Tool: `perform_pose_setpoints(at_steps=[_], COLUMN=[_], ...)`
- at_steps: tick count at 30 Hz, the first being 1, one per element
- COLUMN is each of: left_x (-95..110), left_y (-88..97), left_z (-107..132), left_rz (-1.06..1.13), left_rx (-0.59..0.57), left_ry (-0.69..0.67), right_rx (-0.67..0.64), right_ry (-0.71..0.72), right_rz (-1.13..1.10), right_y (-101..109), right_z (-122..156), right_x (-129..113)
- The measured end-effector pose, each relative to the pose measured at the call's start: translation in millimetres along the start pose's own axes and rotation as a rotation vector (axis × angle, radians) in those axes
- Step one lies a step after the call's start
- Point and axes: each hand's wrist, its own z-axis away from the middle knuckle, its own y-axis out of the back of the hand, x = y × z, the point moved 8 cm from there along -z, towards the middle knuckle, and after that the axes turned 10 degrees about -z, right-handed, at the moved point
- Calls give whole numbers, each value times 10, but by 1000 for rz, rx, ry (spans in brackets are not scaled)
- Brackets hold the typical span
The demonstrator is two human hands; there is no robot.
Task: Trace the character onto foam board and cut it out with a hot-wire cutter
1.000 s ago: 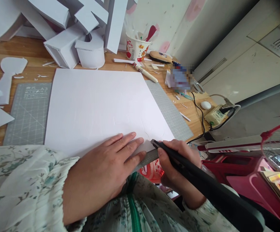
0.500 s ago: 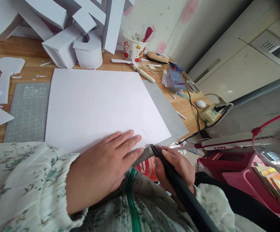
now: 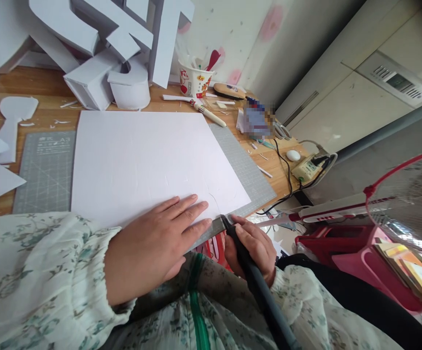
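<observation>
A large white sheet (image 3: 141, 160) lies on a grey cutting mat (image 3: 45, 170) on the wooden desk. My left hand (image 3: 156, 243) lies flat with fingers stretched out on the sheet's near edge, pressing on a metal ruler (image 3: 207, 232). My right hand (image 3: 250, 245) is wrapped round a long black cutting tool (image 3: 254, 282). Its tip touches the sheet's near right corner, beside the ruler.
White foam-board shapes (image 3: 105, 58) pile up at the back left. A paper cup with tools (image 3: 195, 80), a pen-like tool (image 3: 211, 114), a power strip (image 3: 307, 168) with cables and scraps sit to the right. A red fan (image 3: 407, 194) and red stool stand beyond the desk.
My right hand has drawn the black tool toward me and to the left along the ruler's edge. The left hand has stayed flat on the sheet. The view has shifted slightly.
</observation>
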Motion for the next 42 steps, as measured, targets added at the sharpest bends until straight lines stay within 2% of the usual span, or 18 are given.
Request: perform_pose_setpoints(at_steps=[4,7,10,15,19,23,26,29,35,38,42], left_x=[0,6,-9,-7,-7,-11,-8,-7,-4,-7,6], left_y=[-4,-3,-17,0,-30,-26,-5,37,31,-1,-19], left_z=[-1,2,1,-1,12,18,5,-10,-11,3,15], left_rz=[-22,-16,-17,-21,-23,-29,-41,-41,-31,-38,-62], left_rx=[7,34,11,14,23,56,58,71,16,0,3], left_ry=[-8,-25,-13,-33,-43,-39,-42,-32,9,10,-6], right_rx=[-14,-73,-137,-215,-221,-172,-119,-12,257,298,301], right_ry=[-3,-46,-64,-197,-228,-307,-327,-375,-685,-863,-1009], right_rz=[-35,-99,-127,-160,-226,-221,-213,-227,-419,-491,-602], right_y=[45,46,51,54,51,60,89,180,342,315,230], right_z=[-27,-53,-84,-141,-133,-72,-65,-79,-48,-12,40], right_x=[65,140,176,291,335,353,278,261,701,907,968])
